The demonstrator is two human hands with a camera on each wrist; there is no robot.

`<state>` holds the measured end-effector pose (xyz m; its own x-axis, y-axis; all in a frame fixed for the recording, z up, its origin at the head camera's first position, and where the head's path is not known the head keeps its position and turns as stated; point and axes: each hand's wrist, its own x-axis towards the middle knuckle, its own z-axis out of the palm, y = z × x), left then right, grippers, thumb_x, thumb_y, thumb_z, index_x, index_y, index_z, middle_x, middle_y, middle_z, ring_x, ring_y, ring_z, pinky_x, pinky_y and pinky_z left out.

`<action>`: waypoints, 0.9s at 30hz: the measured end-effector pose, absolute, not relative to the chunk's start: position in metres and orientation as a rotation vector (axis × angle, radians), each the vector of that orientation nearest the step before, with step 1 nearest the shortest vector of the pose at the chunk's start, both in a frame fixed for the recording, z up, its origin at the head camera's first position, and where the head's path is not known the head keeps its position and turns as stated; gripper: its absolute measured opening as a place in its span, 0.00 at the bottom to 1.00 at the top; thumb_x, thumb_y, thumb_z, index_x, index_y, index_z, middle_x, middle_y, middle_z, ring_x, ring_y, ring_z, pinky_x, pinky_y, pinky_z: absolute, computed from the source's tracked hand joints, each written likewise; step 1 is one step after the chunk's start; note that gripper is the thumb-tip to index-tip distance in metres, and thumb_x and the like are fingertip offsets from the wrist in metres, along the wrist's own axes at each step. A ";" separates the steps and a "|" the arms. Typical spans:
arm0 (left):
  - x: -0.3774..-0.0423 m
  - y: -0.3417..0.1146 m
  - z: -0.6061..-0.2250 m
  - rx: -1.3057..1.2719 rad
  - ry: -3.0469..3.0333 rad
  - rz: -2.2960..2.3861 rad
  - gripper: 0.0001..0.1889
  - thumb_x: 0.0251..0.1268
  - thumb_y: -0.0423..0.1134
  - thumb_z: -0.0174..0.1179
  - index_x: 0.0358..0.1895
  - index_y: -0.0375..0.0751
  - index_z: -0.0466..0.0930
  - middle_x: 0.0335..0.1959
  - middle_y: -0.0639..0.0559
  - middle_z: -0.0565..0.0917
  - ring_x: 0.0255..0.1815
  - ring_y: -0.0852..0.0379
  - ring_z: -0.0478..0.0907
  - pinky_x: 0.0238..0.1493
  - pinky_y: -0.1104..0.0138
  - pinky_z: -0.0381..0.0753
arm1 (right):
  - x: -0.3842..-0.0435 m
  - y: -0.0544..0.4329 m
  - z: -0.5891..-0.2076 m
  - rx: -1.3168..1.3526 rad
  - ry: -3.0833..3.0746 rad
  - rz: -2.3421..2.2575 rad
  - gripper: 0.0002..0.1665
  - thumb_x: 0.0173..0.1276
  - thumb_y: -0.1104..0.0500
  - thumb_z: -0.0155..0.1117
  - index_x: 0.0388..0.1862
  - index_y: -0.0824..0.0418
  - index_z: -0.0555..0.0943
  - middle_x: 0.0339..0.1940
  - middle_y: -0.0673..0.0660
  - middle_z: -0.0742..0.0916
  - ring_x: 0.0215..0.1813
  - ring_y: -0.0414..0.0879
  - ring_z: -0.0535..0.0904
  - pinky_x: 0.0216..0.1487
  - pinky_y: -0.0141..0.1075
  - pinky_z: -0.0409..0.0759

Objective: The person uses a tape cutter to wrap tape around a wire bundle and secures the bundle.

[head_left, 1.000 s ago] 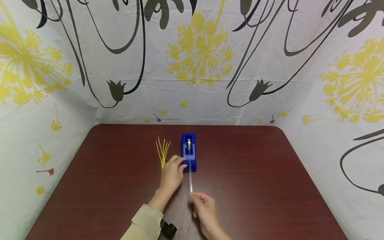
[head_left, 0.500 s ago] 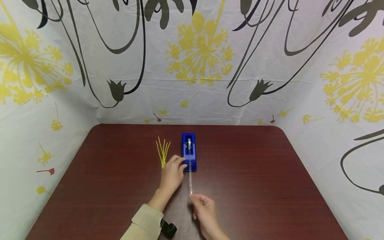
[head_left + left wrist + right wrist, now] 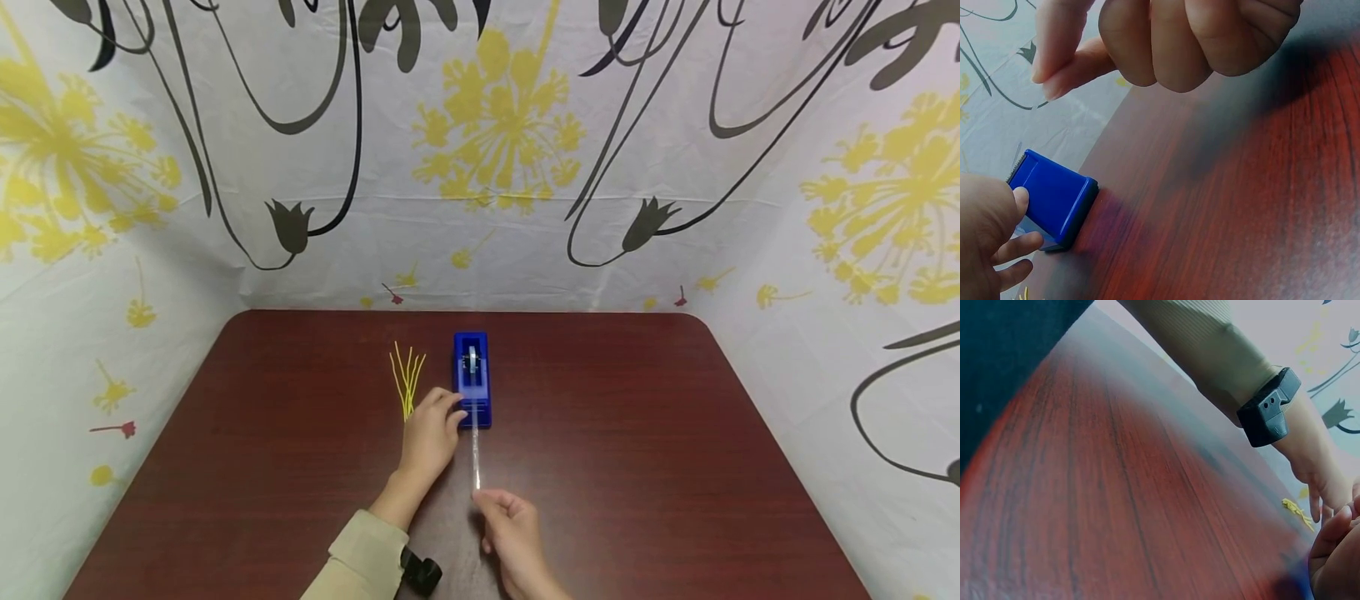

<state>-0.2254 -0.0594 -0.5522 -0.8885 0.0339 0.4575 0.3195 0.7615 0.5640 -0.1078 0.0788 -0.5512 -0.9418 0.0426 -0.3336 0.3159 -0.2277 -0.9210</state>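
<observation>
One straight line, basically: blue tape dispenser [image 3: 483, 387] past mid-surface [image 3: 637, 433], long axis aimed at the near edge, its clear strip [image 3: 476, 457] pinched tight in the right hand [image 3: 512, 530]. Left hand [image 3: 431, 437]'s closer, half-curled, holding its left side.

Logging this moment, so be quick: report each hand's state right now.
Left hand: closed, holding the blue tape dispenser near its front.
Right hand: closed, pinching the clear tape strip between thumb and finger.
</observation>
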 end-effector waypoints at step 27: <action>-0.224 -0.059 -0.551 -0.245 -2.578 -0.946 0.13 0.65 0.35 0.69 0.51 0.39 0.87 0.43 0.50 0.84 0.42 0.50 0.85 0.46 0.56 0.83 | -0.099 0.079 -0.544 0.421 1.808 -2.320 0.11 0.68 0.65 0.65 0.38 0.76 0.82 0.13 0.44 0.72 0.13 0.33 0.60 0.18 0.25 0.65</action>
<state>-0.2242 -0.0594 -0.5506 -0.9117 0.0314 0.4096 0.2889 0.7580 0.5848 -0.0994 0.0785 -0.5438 -0.9457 0.0390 -0.3226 0.3034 -0.2502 -0.9195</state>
